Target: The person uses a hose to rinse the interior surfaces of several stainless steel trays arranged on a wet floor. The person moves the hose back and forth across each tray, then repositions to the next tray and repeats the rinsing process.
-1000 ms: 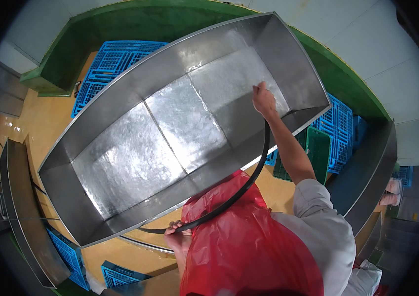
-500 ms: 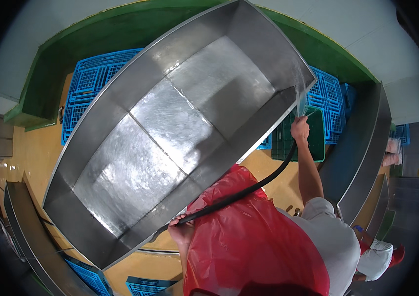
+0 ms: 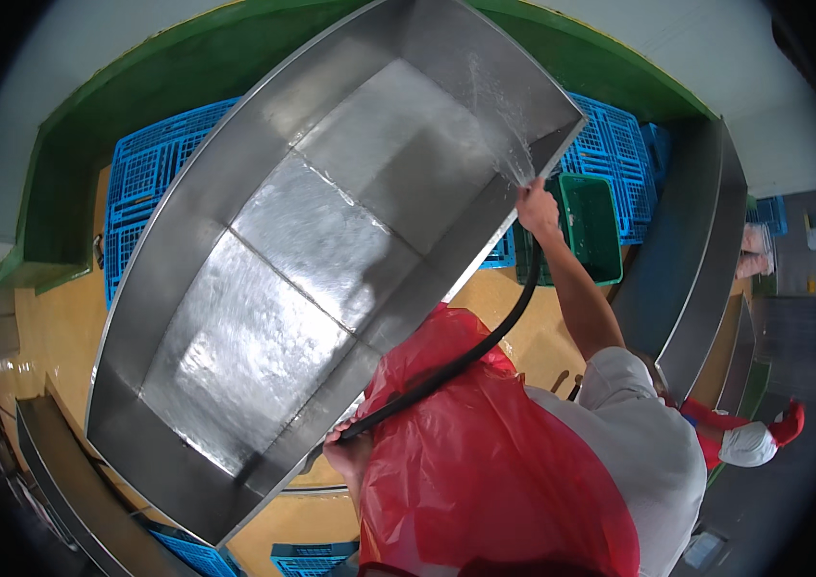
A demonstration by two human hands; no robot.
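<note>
Gripping a black hose (image 3: 465,363), both hands appear in the head view. Right hand (image 3: 538,208): raised at the near rim of a large metal trough (image 3: 244,337), toward its right end; fingers closed around the hose near its outlet, the outlet itself hidden. Water (image 3: 523,159): one spray, fanning from the right hand up and leftward over the trough's end. Left hand (image 3: 348,452): low, beside the trough's near rim, fingers curled around the hose. Hose: one, bowed between the two hands, passing in front of a red apron (image 3: 494,471).

Surroundings, same view. Trough: rectangular, lying aslant, two seams across its shiny bottom. Green crate (image 3: 595,226): just beyond the right hand. Blue pallets (image 3: 615,163): behind that crate; more blue pallets (image 3: 138,197) at the trough's far left side. Second metal trough (image 3: 682,250): right of the crate. Floor (image 3: 542,313): tan. Another person (image 3: 749,445): far right, white and red clothing.
</note>
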